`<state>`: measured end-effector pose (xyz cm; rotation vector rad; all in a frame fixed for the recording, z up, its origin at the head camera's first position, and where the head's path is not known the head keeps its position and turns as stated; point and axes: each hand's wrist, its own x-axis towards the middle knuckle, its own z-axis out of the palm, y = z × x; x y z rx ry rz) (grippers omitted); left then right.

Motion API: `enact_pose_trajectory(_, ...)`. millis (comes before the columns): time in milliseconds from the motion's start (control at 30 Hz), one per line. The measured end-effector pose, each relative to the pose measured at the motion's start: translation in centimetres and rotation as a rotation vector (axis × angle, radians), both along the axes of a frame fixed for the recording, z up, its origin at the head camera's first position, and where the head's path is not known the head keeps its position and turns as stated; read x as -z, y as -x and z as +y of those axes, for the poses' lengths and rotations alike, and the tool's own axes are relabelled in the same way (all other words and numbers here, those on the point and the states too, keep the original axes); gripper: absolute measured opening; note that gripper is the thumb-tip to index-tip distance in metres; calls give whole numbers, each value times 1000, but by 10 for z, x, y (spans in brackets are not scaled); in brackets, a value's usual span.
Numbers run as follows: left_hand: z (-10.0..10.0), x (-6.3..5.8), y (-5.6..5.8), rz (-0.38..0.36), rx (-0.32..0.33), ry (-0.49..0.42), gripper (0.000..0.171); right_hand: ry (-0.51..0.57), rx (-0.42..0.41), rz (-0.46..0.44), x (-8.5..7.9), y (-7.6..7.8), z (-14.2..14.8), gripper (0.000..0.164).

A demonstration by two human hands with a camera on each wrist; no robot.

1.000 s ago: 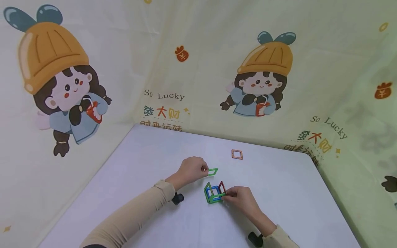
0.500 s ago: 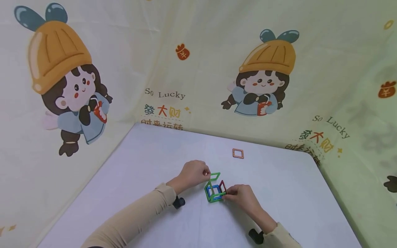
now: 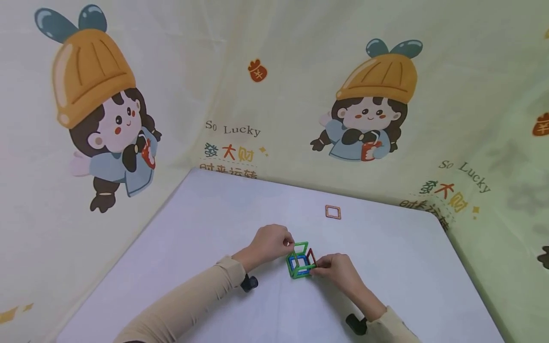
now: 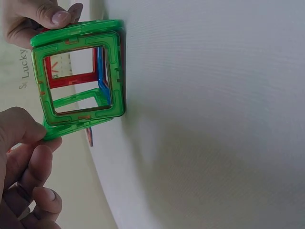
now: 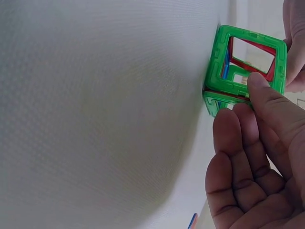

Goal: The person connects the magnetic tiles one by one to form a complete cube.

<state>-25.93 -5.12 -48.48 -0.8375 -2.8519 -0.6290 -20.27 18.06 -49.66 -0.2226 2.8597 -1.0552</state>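
A small, open-topped box of square-frame magnetic tiles stands on the table. Its base is a blue tile (image 3: 293,265), with green tiles and a red tile (image 3: 313,257) upright around it. My left hand (image 3: 269,243) pinches a green tile (image 3: 301,243) at the box's far side; in the left wrist view this tile's edge meets the box, thumb and index finger at its corner. My right hand (image 3: 339,271) holds the box's near right corner. In the right wrist view, the thumb presses on a green wall (image 5: 217,62), the other fingers lying below and behind it.
An orange square-frame tile (image 3: 333,206) lies flat farther back on the white table (image 3: 386,267). Behind the table hangs a cloth backdrop (image 3: 283,71) printed with cartoon figures. Dark camera mounts (image 3: 249,283) sit at both wrists.
My left hand has brought its green tile nearer and to the right, from apart behind the box to its far edge. My right hand has stayed at the box's right corner.
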Motion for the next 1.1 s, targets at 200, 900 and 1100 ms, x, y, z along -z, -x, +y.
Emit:
enact_pose_trajectory(200, 0, 1, -1, -1, -4, 0, 12, 14, -1, -13, -1, 2, 1, 9)
enact_pose_trajectory(900, -3, 25, -7, -35, 55, 27, 20, 3, -157, -58, -4, 3, 10, 13)
enact_pose_trajectory(1100, -5, 31, -28, -149, 95, -71, 40, 6, -175, -44, 0, 4, 13, 12)
